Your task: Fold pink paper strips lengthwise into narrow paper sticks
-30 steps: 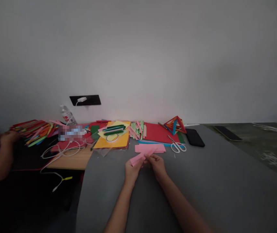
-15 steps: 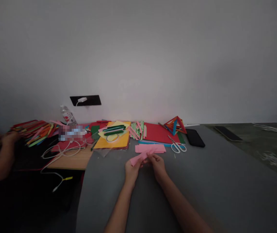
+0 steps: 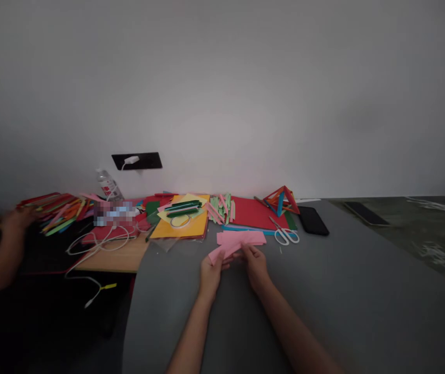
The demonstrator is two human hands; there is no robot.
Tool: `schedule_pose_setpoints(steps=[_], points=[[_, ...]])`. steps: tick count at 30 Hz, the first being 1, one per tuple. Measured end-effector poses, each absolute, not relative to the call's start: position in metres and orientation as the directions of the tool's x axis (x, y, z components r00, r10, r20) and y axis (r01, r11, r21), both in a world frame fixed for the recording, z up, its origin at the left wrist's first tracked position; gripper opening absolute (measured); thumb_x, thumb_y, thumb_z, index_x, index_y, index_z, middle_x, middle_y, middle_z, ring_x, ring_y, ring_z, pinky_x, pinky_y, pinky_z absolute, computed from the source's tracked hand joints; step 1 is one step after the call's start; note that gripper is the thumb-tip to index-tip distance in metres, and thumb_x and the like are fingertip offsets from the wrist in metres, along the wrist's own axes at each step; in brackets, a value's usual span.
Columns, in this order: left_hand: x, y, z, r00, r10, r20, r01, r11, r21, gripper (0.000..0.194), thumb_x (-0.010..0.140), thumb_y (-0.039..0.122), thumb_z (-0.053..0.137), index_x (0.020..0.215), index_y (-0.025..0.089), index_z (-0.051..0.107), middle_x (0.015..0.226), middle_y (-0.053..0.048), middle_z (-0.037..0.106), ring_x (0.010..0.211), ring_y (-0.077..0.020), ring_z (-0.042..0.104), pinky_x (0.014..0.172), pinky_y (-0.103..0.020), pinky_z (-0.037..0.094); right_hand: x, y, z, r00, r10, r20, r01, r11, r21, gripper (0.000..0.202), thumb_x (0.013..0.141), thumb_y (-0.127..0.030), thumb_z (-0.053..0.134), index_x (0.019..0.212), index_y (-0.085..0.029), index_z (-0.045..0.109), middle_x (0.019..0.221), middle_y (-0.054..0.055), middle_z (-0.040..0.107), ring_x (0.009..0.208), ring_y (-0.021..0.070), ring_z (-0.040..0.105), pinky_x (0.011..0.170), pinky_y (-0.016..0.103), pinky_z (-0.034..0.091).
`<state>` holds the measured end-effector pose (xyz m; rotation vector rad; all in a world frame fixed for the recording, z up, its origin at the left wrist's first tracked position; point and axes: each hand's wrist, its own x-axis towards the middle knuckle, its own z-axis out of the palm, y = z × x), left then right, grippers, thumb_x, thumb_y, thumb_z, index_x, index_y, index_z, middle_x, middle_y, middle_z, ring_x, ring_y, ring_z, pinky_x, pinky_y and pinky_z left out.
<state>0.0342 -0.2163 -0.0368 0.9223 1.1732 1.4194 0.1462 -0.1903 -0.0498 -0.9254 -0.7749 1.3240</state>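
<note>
A strip of pink paper [image 3: 225, 251] slants between my two hands, a little above the grey table. My left hand [image 3: 211, 274] pinches its left end, thumb on top. On the other side my right hand [image 3: 255, 264] grips the right end between thumb and fingers. Just beyond lies a flat stack of pink paper pieces [image 3: 253, 238], partly covered by the held strip. White-handled scissors [image 3: 286, 237] rest right of that stack, their blades on a red sheet [image 3: 251, 212].
Yellow paper [image 3: 163, 228] with green strips, and cut green and pink strips [image 3: 222, 209], lie along the wall. A stick pyramid [image 3: 282, 200] and a black phone [image 3: 313, 221] are back right. At left are a bottle [image 3: 109, 186], white cable [image 3: 90, 279] and another person's hand [image 3: 16, 221].
My right hand's fingers have shifted slightly along the pink strip, and my left thumb has moved a little left. The other person's hand at far left has moved slightly.
</note>
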Motion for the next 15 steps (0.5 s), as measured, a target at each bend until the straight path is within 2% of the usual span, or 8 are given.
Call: schedule_pose_setpoints(steps=[4, 7, 11, 15], points=[[0.034, -0.2169, -0.0382, -0.169, 0.985, -0.031, -0.206, -0.004, 0.978, 0.04, 0.065, 0.039, 0.061, 0.093, 0.011, 0.063, 0.079, -0.01, 0.069, 0.07, -0.0213, 0.064, 0.056, -0.027, 0.051, 0.1489, -0.1882, -0.0499, 0.124, 0.99, -0.064, -0.499, 0.007, -0.866, 0.03, 0.055, -0.044, 0.066, 0.065, -0.017, 0.058, 0.052, -0.001, 0.062, 0.047, 0.0135, 0.055, 0.046, 0.022, 0.036], [0.0338, -0.2174, -0.0379, -0.161, 0.987, -0.02, -0.191, -0.011, 0.982, 0.041, 0.066, 0.039, 0.06, 0.094, 0.01, 0.062, 0.078, -0.01, 0.069, 0.069, -0.021, 0.064, 0.055, -0.026, 0.051, 0.1521, -0.1856, -0.0511, 0.152, 0.985, -0.081, -0.487, 0.003, -0.873, 0.033, 0.055, -0.044, 0.066, 0.07, -0.016, 0.061, 0.048, -0.002, 0.059, 0.04, 0.0109, 0.05, 0.043, 0.021, 0.034], [0.0333, -0.2176, -0.0372, -0.161, 0.987, -0.023, -0.184, -0.007, 0.983, 0.042, 0.064, 0.04, 0.061, 0.092, 0.009, 0.063, 0.073, -0.01, 0.069, 0.068, -0.0214, 0.065, 0.054, -0.026, 0.051, 0.1552, -0.1829, -0.0538, 0.191, 0.975, -0.117, -0.446, -0.02, -0.895, 0.035, 0.055, -0.046, 0.066, 0.07, -0.015, 0.062, 0.032, -0.006, 0.048, 0.029, 0.0075, 0.037, 0.036, 0.02, 0.023], [0.033, -0.2174, -0.0378, -0.14, 0.99, -0.016, -0.178, -0.009, 0.984, 0.042, 0.065, 0.041, 0.06, 0.092, 0.01, 0.063, 0.072, -0.009, 0.069, 0.068, -0.0214, 0.065, 0.055, -0.026, 0.051, 0.1558, -0.1827, -0.0555, 0.198, 0.973, -0.121, -0.442, -0.022, -0.897, 0.034, 0.055, -0.046, 0.066, 0.067, -0.015, 0.061, 0.028, -0.007, 0.043, 0.026, 0.0057, 0.029, 0.034, 0.021, 0.014]])
